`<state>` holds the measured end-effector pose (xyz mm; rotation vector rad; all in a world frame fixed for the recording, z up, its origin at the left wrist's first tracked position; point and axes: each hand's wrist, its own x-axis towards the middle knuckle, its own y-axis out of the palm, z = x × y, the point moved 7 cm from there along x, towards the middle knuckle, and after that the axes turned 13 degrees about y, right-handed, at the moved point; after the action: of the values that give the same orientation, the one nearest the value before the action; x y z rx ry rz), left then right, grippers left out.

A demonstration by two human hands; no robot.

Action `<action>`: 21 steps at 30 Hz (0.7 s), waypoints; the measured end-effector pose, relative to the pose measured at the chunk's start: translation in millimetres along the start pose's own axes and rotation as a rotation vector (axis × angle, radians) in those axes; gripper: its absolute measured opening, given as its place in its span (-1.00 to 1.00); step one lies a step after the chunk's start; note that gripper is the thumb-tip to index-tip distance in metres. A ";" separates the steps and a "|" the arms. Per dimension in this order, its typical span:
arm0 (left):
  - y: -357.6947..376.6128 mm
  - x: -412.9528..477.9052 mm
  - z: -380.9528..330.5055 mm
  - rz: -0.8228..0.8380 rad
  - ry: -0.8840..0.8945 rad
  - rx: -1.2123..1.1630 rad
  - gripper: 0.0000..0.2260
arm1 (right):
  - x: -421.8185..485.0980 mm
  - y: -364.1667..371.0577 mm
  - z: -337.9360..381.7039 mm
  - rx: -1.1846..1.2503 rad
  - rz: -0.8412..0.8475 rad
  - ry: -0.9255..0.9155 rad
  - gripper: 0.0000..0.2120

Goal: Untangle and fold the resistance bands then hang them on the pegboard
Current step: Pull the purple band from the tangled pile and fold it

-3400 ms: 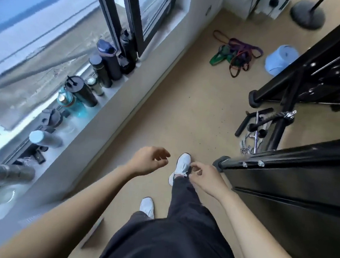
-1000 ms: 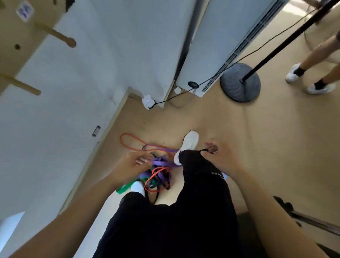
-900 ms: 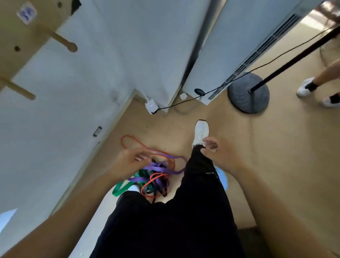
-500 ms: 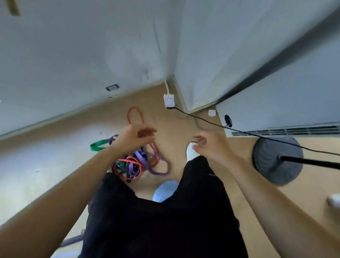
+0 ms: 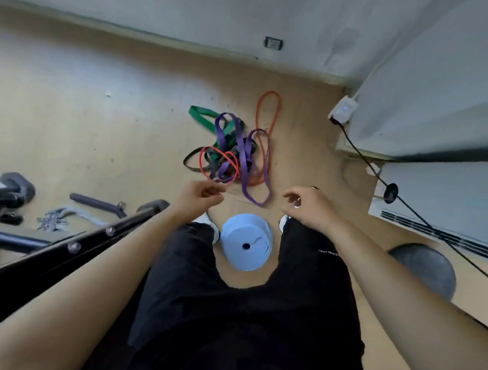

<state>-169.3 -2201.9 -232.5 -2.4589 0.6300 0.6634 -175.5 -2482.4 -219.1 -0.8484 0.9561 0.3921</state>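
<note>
First, lower both hands to the tangled resistance bands (image 5: 233, 154), heaped on the floor (image 5: 94, 116) near its far wall edge. Left hand (image 5: 199, 196) and right hand (image 5: 309, 206) hover loosely curled, empty. Free the outlying orange band (image 5: 271, 92) first.

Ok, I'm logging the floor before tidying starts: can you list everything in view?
tangled rubber resistance bands: one pile, purple, green, orange, black, floor ahead of the feet
round plastic tub: one, light blue, floor, near side of the bands
metal rack frame: one, black, lower left
round stand base: one, grey, right
power cable: one, black, right
white shoes: two, beside the tub
left hand: empty, at the pile's near edge
right hand: empty, right of the pile
</note>
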 end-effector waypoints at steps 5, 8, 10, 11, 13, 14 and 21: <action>17.0 5.9 96.0 0.024 -0.059 -0.068 -0.85 | 49.8 70.5 7.7 -0.100 0.057 0.044 -0.73; 36.1 40.4 143.5 -0.012 -0.059 -0.086 -0.85 | 104.3 114.9 3.5 -0.140 0.075 0.045 -0.73; 53.4 70.7 176.0 -0.054 -0.051 -0.087 -0.82 | 150.6 145.3 -2.8 -0.164 0.053 0.027 -0.73; 62.4 86.3 192.9 -0.083 -0.049 -0.093 -0.80 | 174.8 159.3 -7.5 -0.156 0.036 0.017 -0.73; 80.5 116.5 225.0 -0.149 -0.045 -0.085 -0.79 | 224.0 184.9 -21.0 -0.106 0.012 0.023 -0.71; 89.4 131.2 239.4 -0.170 -0.050 -0.085 -0.79 | 247.3 195.2 -29.3 -0.083 0.002 0.040 -0.70; 162.1 217.7 333.5 -0.201 -0.123 -0.139 -0.64 | 395.9 254.6 -73.9 0.095 0.023 0.129 -0.61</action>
<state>-197.6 -2197.0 -661.5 -2.5415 0.2935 0.7925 -163.6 -2406.0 -689.3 -0.7836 1.0959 0.3116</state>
